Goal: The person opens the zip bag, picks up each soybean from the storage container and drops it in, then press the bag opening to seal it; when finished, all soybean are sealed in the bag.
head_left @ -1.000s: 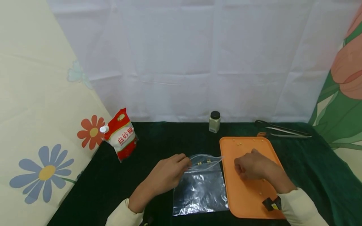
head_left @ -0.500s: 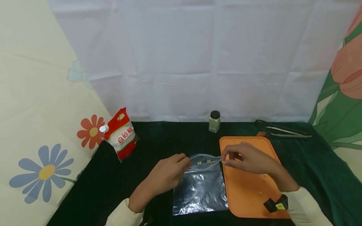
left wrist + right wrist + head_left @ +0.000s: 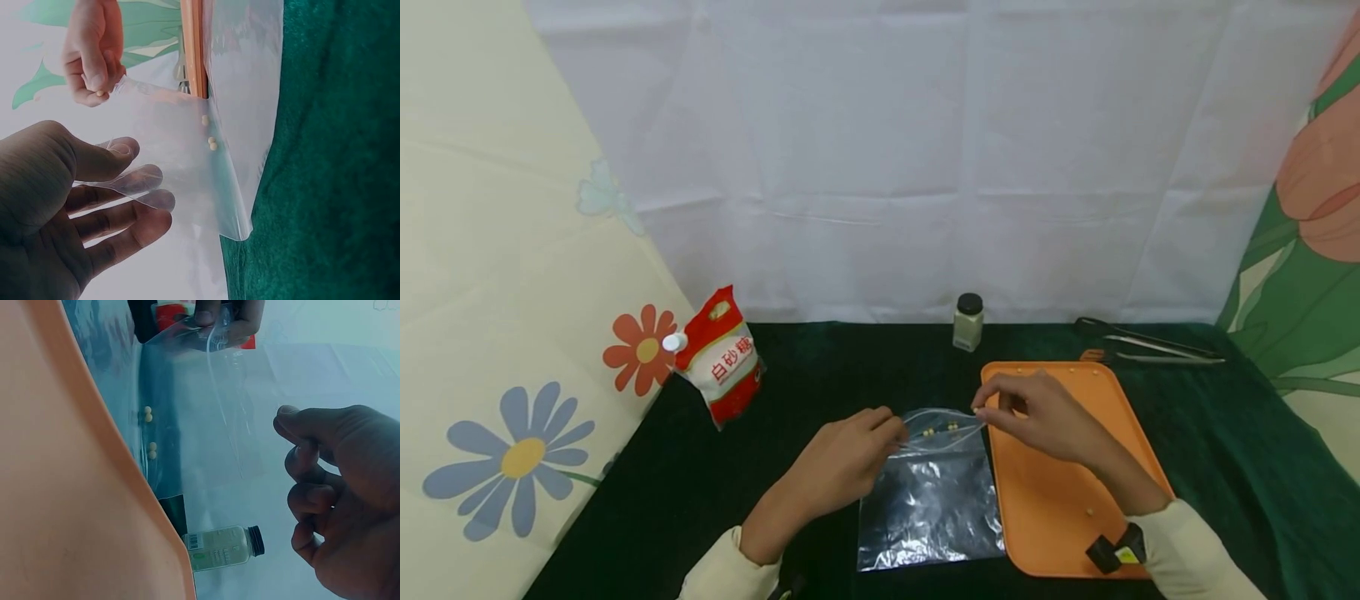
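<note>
A clear zip bag (image 3: pixel 932 508) lies flat on the dark green cloth, its mouth spread at the far end. My left hand (image 3: pixel 842 458) pinches the mouth's left corner between thumb and fingers, as the left wrist view shows. Several pale round soybeans (image 3: pixel 213 145) are inside the bag. At the mouth's right corner is my right hand (image 3: pixel 1045 417), thumb and index finger together on a single soybean (image 3: pixel 100 93). Just right of the bag, an orange tray (image 3: pixel 1037 533) bears a few more soybeans (image 3: pixel 1089 512), and my right forearm passes over it.
A small jar (image 3: pixel 967 323) with a black lid stands at the back by the white backdrop. Back left is a red and white sugar bag (image 3: pixel 722 358) with a white cap. Metal tongs (image 3: pixel 1165 346) and a fork-like utensil (image 3: pixel 1093 356) lie behind the tray.
My right hand has moved left from over the tray to the right corner of the bag's mouth, a soybean at its fingertips. My left hand has stayed on the bag.
</note>
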Action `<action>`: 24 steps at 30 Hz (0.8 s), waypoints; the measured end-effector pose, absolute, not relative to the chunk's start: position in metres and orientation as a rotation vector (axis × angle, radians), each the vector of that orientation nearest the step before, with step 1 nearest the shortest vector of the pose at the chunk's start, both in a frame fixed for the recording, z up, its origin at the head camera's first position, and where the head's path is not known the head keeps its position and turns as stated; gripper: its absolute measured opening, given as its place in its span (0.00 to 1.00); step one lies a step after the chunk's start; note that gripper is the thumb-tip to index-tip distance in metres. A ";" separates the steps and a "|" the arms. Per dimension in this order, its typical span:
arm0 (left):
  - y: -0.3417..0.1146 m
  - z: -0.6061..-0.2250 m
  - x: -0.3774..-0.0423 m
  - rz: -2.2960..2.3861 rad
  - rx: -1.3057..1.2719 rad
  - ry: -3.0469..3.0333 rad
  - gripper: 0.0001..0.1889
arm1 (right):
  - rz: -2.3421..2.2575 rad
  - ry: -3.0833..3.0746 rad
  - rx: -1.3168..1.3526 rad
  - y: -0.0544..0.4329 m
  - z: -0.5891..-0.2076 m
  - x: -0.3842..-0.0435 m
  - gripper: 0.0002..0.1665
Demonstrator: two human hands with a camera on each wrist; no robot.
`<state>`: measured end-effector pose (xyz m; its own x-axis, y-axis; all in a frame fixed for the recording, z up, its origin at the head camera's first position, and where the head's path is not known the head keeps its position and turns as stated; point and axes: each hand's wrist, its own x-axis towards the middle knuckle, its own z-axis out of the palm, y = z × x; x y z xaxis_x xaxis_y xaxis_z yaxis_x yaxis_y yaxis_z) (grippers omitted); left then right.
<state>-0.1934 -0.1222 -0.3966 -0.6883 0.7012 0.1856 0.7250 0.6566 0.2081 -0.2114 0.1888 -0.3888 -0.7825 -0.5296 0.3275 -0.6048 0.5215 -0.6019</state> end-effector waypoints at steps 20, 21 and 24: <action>-0.122 -0.396 -0.194 -0.409 -1.206 -2.750 0.13 | 1.061 -2.664 1.085 0.188 -0.394 -0.215 0.08; -0.122 -0.396 -0.194 -0.409 -1.206 -2.748 0.13 | 1.060 -2.669 1.083 0.188 -0.394 -0.214 0.08; -0.122 -0.396 -0.193 -0.410 -1.206 -2.745 0.13 | 1.057 -2.692 1.059 0.190 -0.390 -0.213 0.08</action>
